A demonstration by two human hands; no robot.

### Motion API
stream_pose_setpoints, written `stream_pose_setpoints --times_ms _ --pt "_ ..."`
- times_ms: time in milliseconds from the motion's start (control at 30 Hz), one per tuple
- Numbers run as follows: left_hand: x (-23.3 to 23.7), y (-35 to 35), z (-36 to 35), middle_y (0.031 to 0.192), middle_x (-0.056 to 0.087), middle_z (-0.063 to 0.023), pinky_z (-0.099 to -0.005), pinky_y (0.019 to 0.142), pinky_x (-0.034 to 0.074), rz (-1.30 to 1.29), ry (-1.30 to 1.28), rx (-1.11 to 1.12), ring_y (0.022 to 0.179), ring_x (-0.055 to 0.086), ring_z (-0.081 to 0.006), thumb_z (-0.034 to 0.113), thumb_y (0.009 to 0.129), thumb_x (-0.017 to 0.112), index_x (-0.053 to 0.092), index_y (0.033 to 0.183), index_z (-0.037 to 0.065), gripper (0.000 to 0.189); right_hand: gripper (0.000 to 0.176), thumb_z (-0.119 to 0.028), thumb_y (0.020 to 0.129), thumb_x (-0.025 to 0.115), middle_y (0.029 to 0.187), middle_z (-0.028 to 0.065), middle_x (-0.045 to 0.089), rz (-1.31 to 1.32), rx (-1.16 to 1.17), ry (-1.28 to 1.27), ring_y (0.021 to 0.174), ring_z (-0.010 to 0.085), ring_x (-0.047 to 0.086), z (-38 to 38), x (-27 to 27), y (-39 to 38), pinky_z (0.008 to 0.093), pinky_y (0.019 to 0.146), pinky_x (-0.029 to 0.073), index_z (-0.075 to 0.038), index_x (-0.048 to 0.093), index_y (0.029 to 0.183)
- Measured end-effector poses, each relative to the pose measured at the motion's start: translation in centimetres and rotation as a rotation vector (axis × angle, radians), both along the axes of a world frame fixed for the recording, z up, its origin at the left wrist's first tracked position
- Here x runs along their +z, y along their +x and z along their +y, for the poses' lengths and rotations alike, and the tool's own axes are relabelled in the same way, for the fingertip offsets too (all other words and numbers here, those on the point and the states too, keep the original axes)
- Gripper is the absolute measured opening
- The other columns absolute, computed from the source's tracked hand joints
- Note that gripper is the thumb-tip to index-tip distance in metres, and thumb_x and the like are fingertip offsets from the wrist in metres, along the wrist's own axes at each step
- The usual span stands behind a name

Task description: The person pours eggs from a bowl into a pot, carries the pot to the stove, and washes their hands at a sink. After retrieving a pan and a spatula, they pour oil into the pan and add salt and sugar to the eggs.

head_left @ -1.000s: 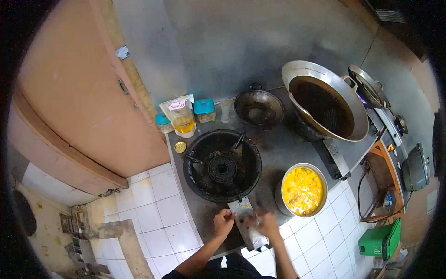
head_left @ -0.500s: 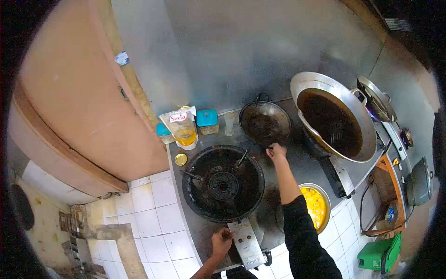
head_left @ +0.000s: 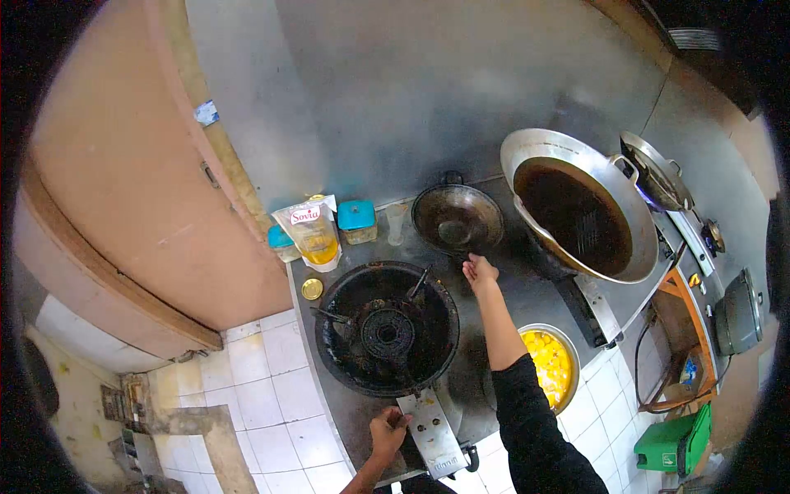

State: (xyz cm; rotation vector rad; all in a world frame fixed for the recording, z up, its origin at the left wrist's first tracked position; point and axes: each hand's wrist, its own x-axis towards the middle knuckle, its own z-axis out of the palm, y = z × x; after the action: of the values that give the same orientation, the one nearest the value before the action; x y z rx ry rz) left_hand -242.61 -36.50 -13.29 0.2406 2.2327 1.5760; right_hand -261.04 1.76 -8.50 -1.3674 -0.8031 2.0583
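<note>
A small black wok [head_left: 455, 221] sits on the metal counter beside the wall. My right hand [head_left: 480, 270] is at its near handle, fingers loosely apart and not wrapped around it. Lower down, my left hand [head_left: 388, 430] is beside the metal control panel [head_left: 431, 436] of the gas stove. Its fingers are curled together, and whatever they may hold is hidden. The stove's round black burner [head_left: 388, 328] carries no pan. Right of my right forearm stands a metal bowl of yellow pieces [head_left: 547, 366], partly covered by the black sleeve.
A large wok of dark oil [head_left: 574, 216] stands on the right burner. At the back left are an oil pouch [head_left: 314, 235], a teal-lidded container [head_left: 357, 221] and a clear cup [head_left: 396, 224]. A gold lid [head_left: 312, 289] lies near the counter's left edge. A green bin [head_left: 671, 445] stands on the floor.
The small wok now rests flatter on the counter. My right hand's fingers have loosened from its handle. My left hand stays beside the control panel. The whole view has shifted slightly.
</note>
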Motion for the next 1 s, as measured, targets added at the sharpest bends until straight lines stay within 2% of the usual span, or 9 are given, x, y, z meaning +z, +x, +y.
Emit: stream_pose_setpoints --times_ms 167,467,533,567,600,667,833,933,1000 --pt "0.7 0.1 0.1 0.062 0.059 -0.0089 -0.0288 0.054 0.045 0.150 0.004 0.032 0.057 0.055 -0.0124 0.009 0.073 0.073 0.059 0.076 0.000 0.017 0.011 -0.008 0.083 0.060 0.071 0.0112 0.062 0.094 0.114 -0.112 0.056 0.0176 0.061 0.9 -4.0 -1.9 0.0245 0.053 0.055 0.002 0.055 0.082" --pt "0.3 0.9 0.4 0.066 0.061 -0.0099 -0.0297 0.057 0.046 0.142 -0.025 0.106 0.061 0.058 -0.0117 0.010 0.075 0.072 0.060 0.080 -0.002 0.018 0.005 0.006 0.082 0.052 0.074 0.0137 0.055 0.369 -0.071 -0.224 0.067 0.0207 0.059 3.1 -6.2 -7.7 0.0310 0.069 0.060 0.006 0.052 0.077" --pt "1.5 0.8 0.7 0.066 0.061 -0.0100 -0.0295 0.057 0.045 0.071 0.059 0.135 0.062 0.057 -0.0110 0.010 0.076 0.071 0.060 0.081 -0.002 0.017 0.013 -0.006 0.086 0.050 0.084 0.0157 0.059 0.690 0.084 -0.229 0.079 0.0253 0.058 14.2 -25.6 -15.9 0.0345 0.069 0.059 0.003 0.058 0.089" --pt "1.7 0.9 0.6 0.066 0.061 -0.0101 -0.0294 0.058 0.045 0.004 0.152 0.138 0.062 0.056 -0.0104 0.010 0.077 0.070 0.060 0.081 -0.001 0.016 0.013 -0.007 0.085 0.051 0.085 0.0155 0.059 0.557 0.010 -0.252 0.080 0.0253 0.059 11.5 -17.5 -12.9 0.0341 0.069 0.059 0.003 0.057 0.091" --pt "0.8 1.1 0.5 0.066 0.061 -0.0101 -0.0294 0.058 0.045 0.002 0.149 0.180 0.062 0.056 -0.0104 0.010 0.077 0.070 0.060 0.081 -0.001 0.016 0.013 -0.008 0.085 0.053 0.085 0.0154 0.059 0.540 0.026 -0.265 0.080 0.0254 0.059 10.4 -14.6 -12.3 0.0338 0.069 0.059 0.003 0.056 0.092" --pt "-1.5 1.3 0.3 0.067 0.062 -0.0101 -0.0289 0.058 0.045 0.075 0.112 0.130 0.063 0.055 -0.0094 0.010 0.078 0.069 0.060 0.082 -0.001 0.015 0.017 -0.010 0.084 0.057 0.087 0.0152 0.059 0.539 0.077 -0.289 0.081 0.0255 0.060 9.7 -11.7 -11.8 0.0330 0.069 0.059 0.004 0.054 0.094" --pt "0.8 0.9 0.4 0.062 0.056 -0.0087 -0.0298 0.055 0.042 0.072 0.121 0.121 0.059 0.048 -0.0083 0.012 0.079 0.069 0.058 0.079 -0.001 0.017 0.032 -0.014 0.082 0.066 0.090 0.0145 0.059 0.529 0.216 -0.367 0.083 0.0257 0.061 8.7 -6.8 -11.1 0.0311 0.068 0.059 0.006 0.049 0.100" --pt "0.5 0.8 0.4 0.059 0.050 -0.0076 -0.0306 0.054 0.041 0.049 0.117 0.113 0.057 0.043 -0.0085 0.013 0.079 0.069 0.056 0.077 -0.001 0.020 0.040 -0.027 0.076 0.072 0.097 0.0135 0.054 0.081 0.146 -0.359 0.078 0.0246 0.058 5.6 -0.6 -10.7 0.0322 0.065 0.054 -0.004 0.054 0.104" --pt "0.2 0.8 0.5 0.057 0.047 -0.0072 -0.0309 0.054 0.040 0.036 0.092 0.133 0.057 0.041 -0.0088 0.014 0.079 0.070 0.055 0.076 -0.001 0.021 0.039 -0.033 0.077 0.070 0.088 0.0070 0.051 0.028 0.327 -0.141 0.066 0.0187 0.050 5.1 1.0 -10.2 0.0304 0.055 0.044 -0.008 0.055 0.102"
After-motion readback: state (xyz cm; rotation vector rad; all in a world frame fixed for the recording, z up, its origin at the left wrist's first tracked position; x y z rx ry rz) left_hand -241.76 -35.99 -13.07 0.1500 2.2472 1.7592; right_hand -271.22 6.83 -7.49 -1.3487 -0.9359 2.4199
